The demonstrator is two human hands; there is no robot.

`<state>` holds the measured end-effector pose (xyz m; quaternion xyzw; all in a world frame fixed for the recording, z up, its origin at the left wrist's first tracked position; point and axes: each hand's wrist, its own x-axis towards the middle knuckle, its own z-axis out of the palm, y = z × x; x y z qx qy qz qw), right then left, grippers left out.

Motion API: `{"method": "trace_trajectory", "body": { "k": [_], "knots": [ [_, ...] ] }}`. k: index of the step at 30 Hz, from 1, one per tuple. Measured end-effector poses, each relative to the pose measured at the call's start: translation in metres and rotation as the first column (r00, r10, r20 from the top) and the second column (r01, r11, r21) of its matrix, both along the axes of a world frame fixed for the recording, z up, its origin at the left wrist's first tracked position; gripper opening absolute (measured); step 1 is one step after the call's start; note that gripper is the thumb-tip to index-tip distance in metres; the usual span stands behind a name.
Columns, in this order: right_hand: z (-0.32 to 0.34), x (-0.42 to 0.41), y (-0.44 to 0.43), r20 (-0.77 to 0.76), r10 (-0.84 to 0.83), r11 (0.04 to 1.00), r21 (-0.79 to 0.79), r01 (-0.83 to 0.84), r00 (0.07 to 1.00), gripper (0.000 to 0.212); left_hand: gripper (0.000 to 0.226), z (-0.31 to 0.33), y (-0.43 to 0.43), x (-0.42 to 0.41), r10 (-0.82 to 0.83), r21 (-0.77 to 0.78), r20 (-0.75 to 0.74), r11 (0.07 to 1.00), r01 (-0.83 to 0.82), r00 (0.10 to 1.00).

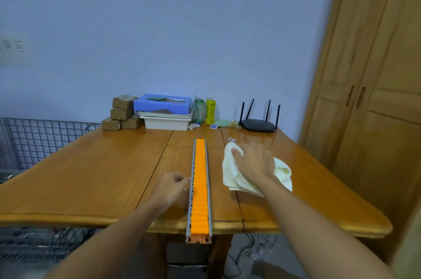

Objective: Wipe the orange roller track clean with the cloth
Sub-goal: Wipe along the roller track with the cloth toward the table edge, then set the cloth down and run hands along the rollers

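Note:
The orange roller track (200, 185), framed by grey metal rails, runs down the middle of the wooden table (91, 176) and sticks out past its near edge. My left hand (172, 188) rests against the track's left rail about halfway along, fingers curled at the rail. A cream-white cloth (230, 169) lies crumpled on the table to the right of the track. My right hand (254, 162) lies on top of the cloth, fingers curling into its folds; it is slightly blurred. The cloth does not touch the track.
At the table's far edge stand stacked cardboard boxes (121, 113), a blue box on white trays (165, 111), two bottles (205, 110) and a black router (258, 122). A wire basket (34, 139) sits at the left, a wooden wardrobe (373, 96) at the right.

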<state>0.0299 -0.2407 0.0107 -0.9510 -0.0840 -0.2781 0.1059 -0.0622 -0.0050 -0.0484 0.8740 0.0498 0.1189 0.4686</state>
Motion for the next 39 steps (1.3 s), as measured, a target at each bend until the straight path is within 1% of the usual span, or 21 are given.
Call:
{"method": "trace_trajectory", "body": {
  "k": [2,3,4,6,7,9,13,16,18,22,24,26,27,29,32,37,39],
  "knots": [
    [-0.009,0.012,0.004,-0.103,0.001,0.998,-0.061,-0.007,0.995,0.048,0.025,-0.002,0.004,0.012,-0.008,-0.022,-0.012,1.0,0.008,1.0],
    [-0.02,0.018,0.006,-0.182,0.008,0.996,-0.09,-0.025,0.983,0.052,0.026,-0.003,0.005,0.018,-0.012,-0.041,-0.024,0.999,0.011,1.0],
    [-0.034,0.022,0.007,-0.276,0.014,0.993,-0.112,-0.047,0.961,0.058,0.027,-0.005,0.006,0.024,-0.011,-0.055,-0.036,0.998,0.009,0.999],
    [-0.067,0.028,0.01,-0.467,-0.001,0.989,-0.129,-0.067,0.884,0.068,0.029,-0.008,0.006,0.034,-0.003,-0.069,-0.046,0.998,0.0,0.999],
    [-0.08,0.029,0.01,-0.529,-0.012,0.99,-0.124,-0.063,0.848,0.07,0.029,-0.01,0.005,0.038,0.002,-0.07,-0.047,0.998,-0.005,0.999],
    [-0.092,0.033,0.011,-0.568,-0.028,0.992,-0.116,-0.046,0.823,0.072,0.028,-0.012,0.003,0.043,0.005,-0.069,-0.044,0.998,-0.008,0.999],
    [-0.087,0.038,0.012,-0.62,-0.058,0.988,-0.147,-0.043,0.782,0.073,0.026,-0.013,0.0,0.053,0.021,-0.096,-0.027,0.995,-0.023,0.999],
    [-0.088,0.04,0.013,-0.626,-0.071,0.987,-0.155,-0.034,0.777,0.074,0.025,-0.013,-0.001,0.063,0.053,-0.076,-0.018,0.996,-0.054,0.998],
    [-0.089,0.041,0.013,-0.633,-0.076,0.986,-0.161,-0.036,0.77,0.075,0.021,-0.015,0.0,0.071,0.053,-0.039,-0.032,0.998,-0.054,0.998],
    [-0.079,0.048,0.013,-0.654,-0.072,0.99,-0.141,-0.028,0.753,0.077,0.016,-0.018,0.005,0.085,0.058,-0.022,-0.047,0.998,-0.06,0.997],
    [-0.072,0.051,0.017,-0.589,-0.067,0.993,-0.116,-0.002,0.806,0.074,0.014,-0.02,0.008,0.093,0.063,-0.01,-0.045,0.998,-0.063,0.997],
    [-0.064,0.055,0.024,-0.454,-0.051,0.997,-0.076,0.018,0.89,0.065,0.014,-0.02,0.011,0.102,0.071,0.016,-0.039,0.997,-0.07,0.997],
    [-0.06,0.058,0.027,-0.387,-0.028,0.999,-0.045,0.011,0.922,0.06,0.015,-0.02,0.012,0.106,0.073,0.022,-0.033,0.997,-0.072,0.997],
    [-0.053,0.066,0.035,-0.299,0.036,0.999,0.014,-0.033,0.954,0.05,0.015,-0.021,0.012,0.115,0.079,0.011,-0.024,0.997,-0.078,0.997],
    [-0.046,0.082,0.047,-0.269,0.115,0.993,0.049,-0.106,0.956,0.041,0.009,-0.025,0.009,0.128,0.085,-0.002,-0.017,0.996,-0.085,0.996],
    [-0.043,0.118,0.074,-0.237,0.243,0.967,0.132,-0.216,0.941,0.025,0.008,-0.023,0.017,0.161,0.087,-0.006,-0.024,0.996,-0.087,0.996],
    [-0.043,0.133,0.084,-0.253,0.271,0.958,0.163,-0.235,0.929,0.024,0.009,-0.02,0.022,0.178,0.093,0.009,-0.024,0.996,-0.093,0.995]
  ]
}}
